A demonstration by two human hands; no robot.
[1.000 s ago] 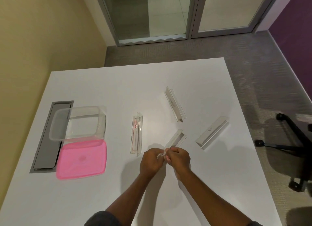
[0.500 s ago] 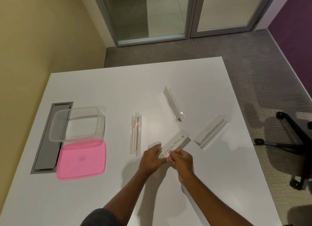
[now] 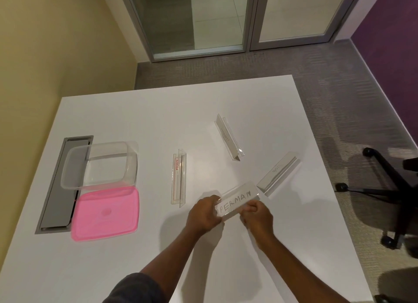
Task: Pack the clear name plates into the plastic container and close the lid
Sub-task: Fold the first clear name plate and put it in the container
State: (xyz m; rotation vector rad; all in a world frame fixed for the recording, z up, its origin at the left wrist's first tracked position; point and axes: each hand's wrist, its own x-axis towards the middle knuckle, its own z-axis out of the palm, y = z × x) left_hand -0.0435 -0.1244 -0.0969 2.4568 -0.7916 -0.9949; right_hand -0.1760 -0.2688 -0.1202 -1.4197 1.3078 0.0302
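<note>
A clear name plate with a handwritten paper label is held just above the white table. My left hand grips its left end and my right hand grips its lower right edge. Three other clear name plates lie on the table: one with a red label left of my hands, one farther back, one to the right. The empty clear plastic container stands at the left, with its pink lid flat on the table just in front of it.
A grey cable hatch is set into the table under the container's left side. A black office chair base stands on the carpet to the right. Glass doors are beyond the table's far edge, a yellow wall to the left.
The held plate has turned from edge-on to face-up, so its label now shows, and my two hands have spread apart along it.
</note>
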